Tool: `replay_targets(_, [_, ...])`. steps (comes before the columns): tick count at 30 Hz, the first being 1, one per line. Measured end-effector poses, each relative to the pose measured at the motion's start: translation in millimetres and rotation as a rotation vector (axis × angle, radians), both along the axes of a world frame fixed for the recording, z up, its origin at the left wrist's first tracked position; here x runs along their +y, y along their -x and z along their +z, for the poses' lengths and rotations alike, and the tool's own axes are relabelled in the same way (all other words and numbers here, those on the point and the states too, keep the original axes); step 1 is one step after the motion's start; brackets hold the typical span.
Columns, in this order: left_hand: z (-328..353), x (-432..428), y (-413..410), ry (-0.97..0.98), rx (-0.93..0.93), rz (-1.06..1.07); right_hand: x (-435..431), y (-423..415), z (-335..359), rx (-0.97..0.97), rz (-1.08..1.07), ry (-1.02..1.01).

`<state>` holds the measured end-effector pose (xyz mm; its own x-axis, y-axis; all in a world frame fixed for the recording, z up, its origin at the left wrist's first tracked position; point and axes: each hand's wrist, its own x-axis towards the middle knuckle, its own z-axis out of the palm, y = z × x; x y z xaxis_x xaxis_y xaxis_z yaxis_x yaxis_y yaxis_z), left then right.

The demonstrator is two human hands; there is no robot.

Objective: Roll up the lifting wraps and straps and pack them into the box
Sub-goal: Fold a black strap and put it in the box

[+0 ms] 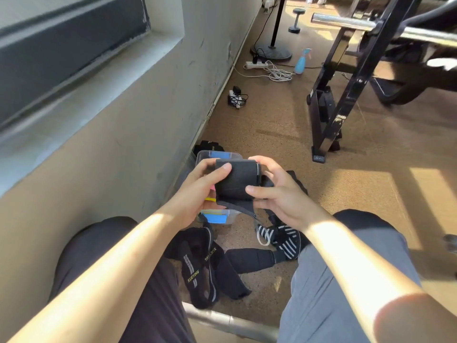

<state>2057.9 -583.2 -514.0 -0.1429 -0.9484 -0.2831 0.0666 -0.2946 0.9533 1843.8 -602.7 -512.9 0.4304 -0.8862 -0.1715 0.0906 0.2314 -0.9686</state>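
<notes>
The left hand (205, 184) grips the roll (235, 179), thumb flat on its near face and fingers curled behind. That pins the turns so they cannot spring loose. The right hand (279, 191) clamps the other end, thumb on the front, fingers hooked over the top edge. It looks placed to turn the roll while the left one brakes it. So both hands are closed on the same dark grey wrap, held up in front of the knees.

Just under the hands, the tail (242, 209) hangs from the bottom of the roll. It runs down and to the right to a white loop (262, 237) near the floor. By the look of it, the rolling is well on but not finished, with some length left to wind in.

Below and just beyond the hands sits the box (231, 217), clear plastic, close against the wall, with blue and yellow things inside. The roll is held right over it, probably so it can drop straight in once tight.

Nearer the person than the hands, more gear lies unrolled on the floor. A black strap (195, 271) lettered XUEYING lies below the left hand and a striped wrap (284, 241) below the right, with a plain strap (249, 258) between them. One more dark piece (207, 144) lies past the box by the wall.
</notes>
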Motion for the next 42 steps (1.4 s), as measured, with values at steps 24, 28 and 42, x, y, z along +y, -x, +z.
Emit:
replay_targets(24, [-26, -108, -16, -0.060, -0.067, 0.098, -130, -27, -42, 0.091, 0.022, -0.159])
replay_targets(28, [-51, -146, -18, -0.045, -0.041, 0.148, -167, -29, -57, 0.185, 0.003, -0.135])
replay_targets(42, [-205, -181, -69, -0.192, -1.079, -0.167, -224, -37, -160, 0.270, -0.169, -0.167])
